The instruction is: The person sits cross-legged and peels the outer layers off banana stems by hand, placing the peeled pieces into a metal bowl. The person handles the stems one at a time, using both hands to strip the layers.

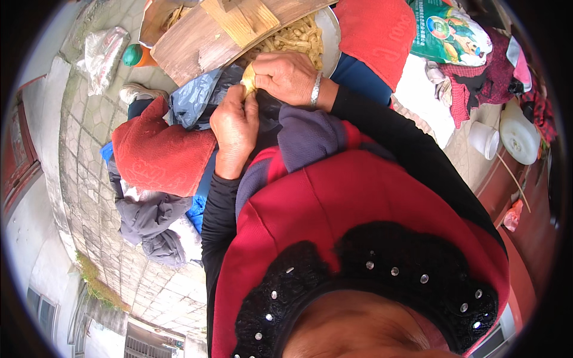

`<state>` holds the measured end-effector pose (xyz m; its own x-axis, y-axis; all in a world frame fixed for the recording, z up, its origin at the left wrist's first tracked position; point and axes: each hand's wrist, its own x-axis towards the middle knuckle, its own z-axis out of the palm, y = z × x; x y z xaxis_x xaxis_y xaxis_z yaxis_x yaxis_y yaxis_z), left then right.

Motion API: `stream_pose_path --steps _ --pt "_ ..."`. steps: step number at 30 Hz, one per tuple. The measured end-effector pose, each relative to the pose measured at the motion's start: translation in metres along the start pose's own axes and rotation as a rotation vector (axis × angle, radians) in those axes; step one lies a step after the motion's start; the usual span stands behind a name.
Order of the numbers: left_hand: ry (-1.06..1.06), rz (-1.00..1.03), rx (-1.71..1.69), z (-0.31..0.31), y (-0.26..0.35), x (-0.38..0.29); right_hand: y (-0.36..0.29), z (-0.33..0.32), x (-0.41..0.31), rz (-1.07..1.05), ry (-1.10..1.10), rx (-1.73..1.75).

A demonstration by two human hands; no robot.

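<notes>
Both my hands meet over my lap and grip one yellowish vegetable piece (249, 80), perhaps a pickled or dried strip. My left hand (235, 125) pinches its lower end between thumb and fingers. Curled around the upper end is my right hand (286, 77), with a silvery bracelet (316, 89) on the wrist. Just beyond them, a pale metal basin (330, 42) holds a heap of yellow strips (297, 39). A wooden board (192, 51) lies partly over the basin, bearing a smaller wood block (244, 20). Under my hands spreads a dark plastic bag (192, 98).
Red towels (163, 147) cover my knees. Ahead on the left stand a cardboard box (154, 20), an orange bottle with a green cap (138, 56) and a clear plastic bag (105, 56). To the right are a printed sack (447, 36), a white tub (483, 139) and a plastic jug (518, 129).
</notes>
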<state>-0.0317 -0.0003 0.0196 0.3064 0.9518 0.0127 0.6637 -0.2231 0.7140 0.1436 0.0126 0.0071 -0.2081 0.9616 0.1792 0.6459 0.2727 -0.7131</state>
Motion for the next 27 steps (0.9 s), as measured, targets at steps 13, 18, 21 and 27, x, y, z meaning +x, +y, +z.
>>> stream_pose_path --steps 13,18,21,27 --pt "0.289 0.254 -0.17 0.026 0.005 0.025 0.014 0.016 -0.011 0.72 0.049 0.978" --pt "0.197 -0.044 -0.594 0.041 0.003 0.025 0.02 0.012 -0.006 0.201 0.168 0.494" --pt "0.0 -0.324 -1.012 0.048 -0.002 0.024 0.017 0.008 -0.003 0.099 0.186 0.366" --pt "0.048 -0.094 -0.587 0.046 -0.008 0.022 0.027 0.002 -0.006 0.081 0.11 0.214"
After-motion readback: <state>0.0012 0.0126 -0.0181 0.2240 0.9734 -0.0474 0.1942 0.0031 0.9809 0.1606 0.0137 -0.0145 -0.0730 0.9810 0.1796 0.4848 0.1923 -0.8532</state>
